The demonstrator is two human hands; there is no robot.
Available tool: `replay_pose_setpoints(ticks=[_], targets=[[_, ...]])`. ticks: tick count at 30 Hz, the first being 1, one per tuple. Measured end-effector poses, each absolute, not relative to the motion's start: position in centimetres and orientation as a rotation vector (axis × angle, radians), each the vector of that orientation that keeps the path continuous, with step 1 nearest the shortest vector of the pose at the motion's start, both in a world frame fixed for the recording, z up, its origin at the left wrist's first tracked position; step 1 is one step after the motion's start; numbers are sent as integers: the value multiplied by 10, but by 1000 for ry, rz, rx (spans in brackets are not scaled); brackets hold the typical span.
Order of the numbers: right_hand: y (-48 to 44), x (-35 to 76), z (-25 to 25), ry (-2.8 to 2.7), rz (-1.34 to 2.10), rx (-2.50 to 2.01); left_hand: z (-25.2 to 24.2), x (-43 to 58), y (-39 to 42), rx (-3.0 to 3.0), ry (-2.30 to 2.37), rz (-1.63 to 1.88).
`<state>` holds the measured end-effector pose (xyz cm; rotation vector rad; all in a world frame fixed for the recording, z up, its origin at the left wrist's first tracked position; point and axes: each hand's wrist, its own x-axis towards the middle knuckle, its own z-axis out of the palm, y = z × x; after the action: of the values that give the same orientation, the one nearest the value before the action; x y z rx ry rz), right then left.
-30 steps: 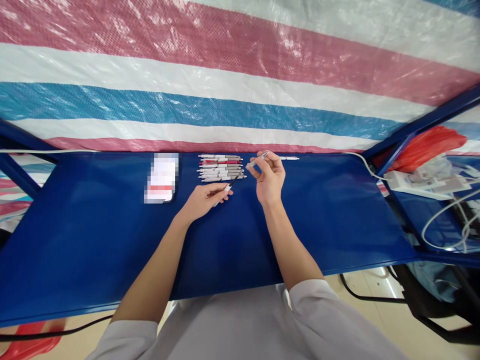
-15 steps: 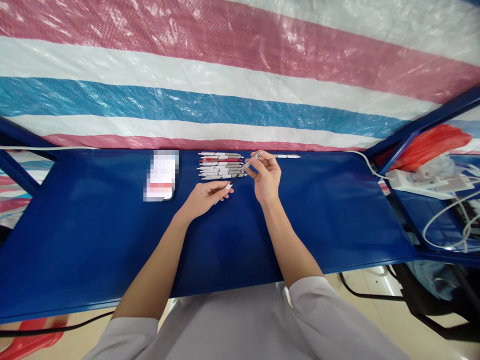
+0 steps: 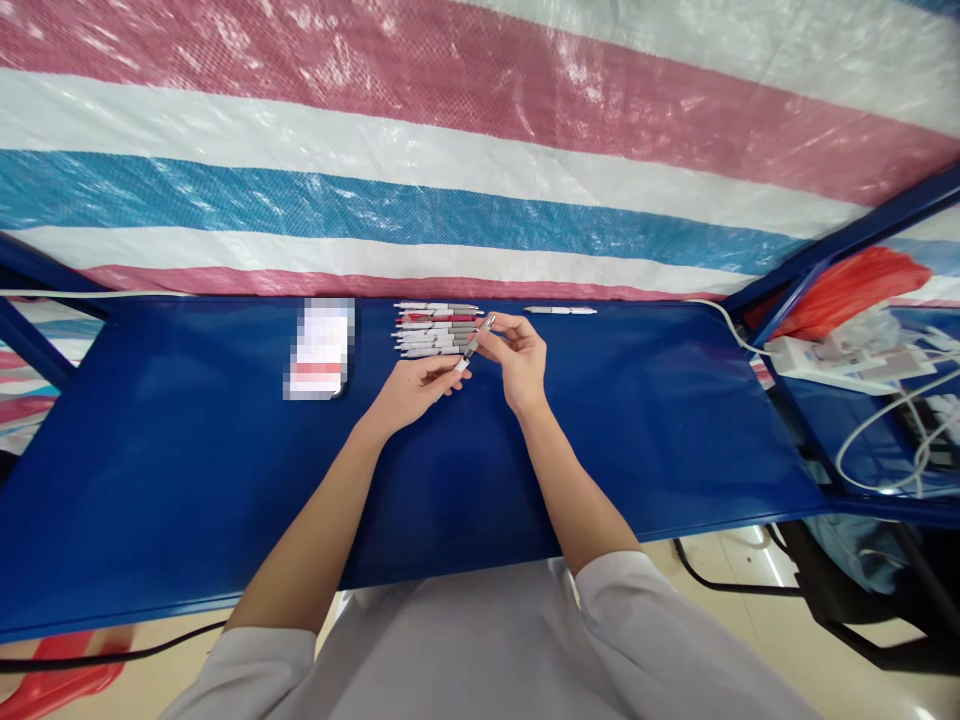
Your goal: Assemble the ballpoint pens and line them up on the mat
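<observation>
Low over the table, my left hand [image 3: 411, 395] pinches the white pen barrel [image 3: 461, 367], which points up and to the right. My right hand [image 3: 523, 365] has thumb and fingers closed on the pen's grey front section [image 3: 484, 333], its pointed end upward. The two parts line up, with a dark stretch between them; whether they touch is too small to tell. Just behind my hands lies a row of several white and grey pens [image 3: 435, 337], a red one [image 3: 431, 318] among them. One separate pen [image 3: 561, 310] rests behind my right hand.
A phone [image 3: 322, 345], its screen blurred out, lies left of the pens on the blue table [image 3: 660, 430]. Striped plastic sheeting [image 3: 450, 220] hangs along the back edge. At right are a white power strip [image 3: 832, 365], cables and a red bag [image 3: 855, 290].
My right hand has come down and left, bringing the grey front section close to the barrel over the dark refill that was exposed before. My left hand has barely moved.
</observation>
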<state>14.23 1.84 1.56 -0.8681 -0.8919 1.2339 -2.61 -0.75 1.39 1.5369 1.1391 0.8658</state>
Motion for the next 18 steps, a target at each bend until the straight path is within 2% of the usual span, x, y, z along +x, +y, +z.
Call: replay_pose_setpoints(ticks=[12,18], targets=[[16,151,8,-797,1138,-910,8,-6,7,1638,1164,921],[17,150,1,-750,1171,-936,-6,2,1,1689,1224,1077]])
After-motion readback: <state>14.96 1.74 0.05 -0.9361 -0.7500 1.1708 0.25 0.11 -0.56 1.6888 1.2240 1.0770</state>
